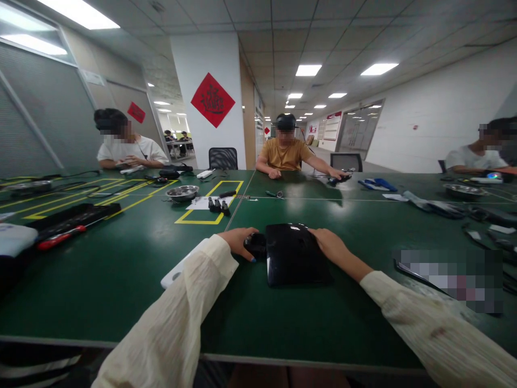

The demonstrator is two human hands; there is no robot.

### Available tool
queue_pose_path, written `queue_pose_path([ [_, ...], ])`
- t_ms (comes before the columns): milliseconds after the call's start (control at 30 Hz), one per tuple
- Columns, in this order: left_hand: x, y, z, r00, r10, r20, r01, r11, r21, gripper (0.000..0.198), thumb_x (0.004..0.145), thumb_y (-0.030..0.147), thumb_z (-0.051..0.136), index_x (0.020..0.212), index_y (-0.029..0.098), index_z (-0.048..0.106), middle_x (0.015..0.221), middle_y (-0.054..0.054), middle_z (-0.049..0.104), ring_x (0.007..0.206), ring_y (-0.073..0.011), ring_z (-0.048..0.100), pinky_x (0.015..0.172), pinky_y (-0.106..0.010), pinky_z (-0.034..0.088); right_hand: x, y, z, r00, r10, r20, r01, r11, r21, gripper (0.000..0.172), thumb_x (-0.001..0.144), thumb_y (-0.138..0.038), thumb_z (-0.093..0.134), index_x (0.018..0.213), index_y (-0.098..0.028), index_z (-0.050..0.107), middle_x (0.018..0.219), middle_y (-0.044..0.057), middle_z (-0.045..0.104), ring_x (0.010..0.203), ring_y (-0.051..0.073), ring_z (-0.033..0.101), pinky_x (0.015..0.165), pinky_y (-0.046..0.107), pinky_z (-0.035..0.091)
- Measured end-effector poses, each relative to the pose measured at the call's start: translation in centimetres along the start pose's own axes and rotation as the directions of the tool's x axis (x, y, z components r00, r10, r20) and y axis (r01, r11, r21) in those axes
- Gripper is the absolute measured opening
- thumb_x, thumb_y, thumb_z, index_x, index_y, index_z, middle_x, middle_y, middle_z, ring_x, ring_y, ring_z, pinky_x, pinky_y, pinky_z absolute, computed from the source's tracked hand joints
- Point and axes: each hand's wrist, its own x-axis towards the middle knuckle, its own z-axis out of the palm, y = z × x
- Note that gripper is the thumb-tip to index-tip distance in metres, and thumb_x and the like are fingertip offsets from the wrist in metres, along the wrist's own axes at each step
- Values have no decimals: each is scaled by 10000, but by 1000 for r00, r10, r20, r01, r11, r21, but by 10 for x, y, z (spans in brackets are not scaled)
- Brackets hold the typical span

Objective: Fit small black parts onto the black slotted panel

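A glossy black panel [297, 258], roughly square with a slightly curved face, is in front of me over the green table. My right hand [333, 248] grips its right edge; the fingertips are hidden behind it. Against the panel's left edge is a small rounded black object [254, 246], whose kind I cannot make out. My left hand [239, 241] is closed around that object, thumb at its near side. Under my left forearm, a white flat item [177, 272] lies partly covered by the sleeve.
On the green table [363, 334] lie a metal bowl [182, 193], small black parts [218, 206] on paper, a black tray [81, 218] and a red-handled tool [60, 237] at left. Blue cloth [378, 185] and a blurred-out dark device [452, 280] lie right. Several people sit around.
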Motion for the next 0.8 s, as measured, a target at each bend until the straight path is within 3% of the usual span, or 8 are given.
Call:
queue_pose_path([
  [267,5,0,0,1000,14,-28,-14,1000,-12,953,471,384,770,1318,217,366,1161,-94,596,1050,-256,558,905,-334,404,-3,2,0,999,-38,-34,39,999,26,410,886,-160,329,1280,-132,440,1147,116,583,1006,193,542,872,310,399],
  [567,6,1,-1,998,17,-68,-12,997,70,837,478,491,738,1204,145,507,1086,-113,596,960,-256,572,835,-304,428,0,8,7,996,-76,-37,78,995,56,377,880,-161,340,1227,-126,485,1133,131,554,1047,203,515,912,335,402],
  [800,7,2,-8,988,76,-132,-60,991,120,465,772,472,514,1136,182,529,1007,-80,616,896,-201,575,784,-273,420,-3,2,0,998,-42,-52,48,993,110,394,887,-196,340,1266,-157,439,1140,126,505,1014,185,522,876,325,434],
])
